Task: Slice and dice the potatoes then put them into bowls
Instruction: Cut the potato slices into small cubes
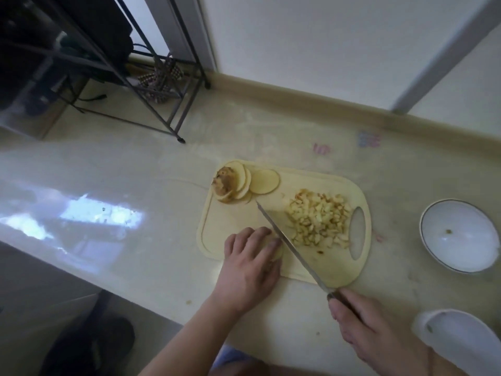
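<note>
Right hand (379,329): nearest you, bottom right; wrapped round the dark handle of the knife (287,240), blade running up and left across the board, its edge right beside your left fingertips.
Left hand (250,264): fingers curled, knuckles up, pressing down on a few stacked potato slices (278,252) at the board's near edge; only a sliver of them shows under your fingers.
Slice stack (238,184): far-left corner of the cutting board (217,232), overlapping rounds with a brown skin end cap on top, one round lying flat to the right. Not yet diced.
Diced pile (318,218): right half of the board, beside the handle hole; small loose cubes.
Bowl (458,236): white, off the board to the right, holding only a speck.
Second bowl (458,346): white, bottom right, partly out of view; contents unclear.
Handling, slices: likely light, stiff but brittle, wet and starchy, so they will skid on each other. Pin the stack from above with tucked fingertips, as you are doing.
Handling, dice: likely loose and sticky, no single grip point. Scoop with a cupped hand or the flat of the blade, or lift the board by its hole and tip it over the bowl.
Progress: judged partway; dicing under way, nothing bowled.
</note>
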Available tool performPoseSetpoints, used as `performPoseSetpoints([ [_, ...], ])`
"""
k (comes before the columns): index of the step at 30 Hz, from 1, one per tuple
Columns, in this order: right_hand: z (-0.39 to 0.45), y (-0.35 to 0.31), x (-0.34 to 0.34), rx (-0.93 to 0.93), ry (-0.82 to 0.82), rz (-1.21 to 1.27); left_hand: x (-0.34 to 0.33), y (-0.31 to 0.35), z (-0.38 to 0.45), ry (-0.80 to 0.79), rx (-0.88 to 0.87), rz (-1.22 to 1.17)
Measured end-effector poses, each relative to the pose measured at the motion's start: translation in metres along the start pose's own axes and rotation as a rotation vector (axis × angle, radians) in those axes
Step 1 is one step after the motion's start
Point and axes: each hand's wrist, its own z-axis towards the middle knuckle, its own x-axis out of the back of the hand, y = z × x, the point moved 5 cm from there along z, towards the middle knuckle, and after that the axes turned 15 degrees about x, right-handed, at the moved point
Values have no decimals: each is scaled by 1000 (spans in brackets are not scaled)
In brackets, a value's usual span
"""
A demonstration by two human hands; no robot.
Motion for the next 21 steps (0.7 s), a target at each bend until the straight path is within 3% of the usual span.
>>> performPoseSetpoints([
  [8, 1, 4, 5, 55, -36, -142, 0, 1, 2, 26, 24, -43],
  [21, -8, 0, 10, -18, -117, -143, -2, -1, 3, 20, 66, -69],
])
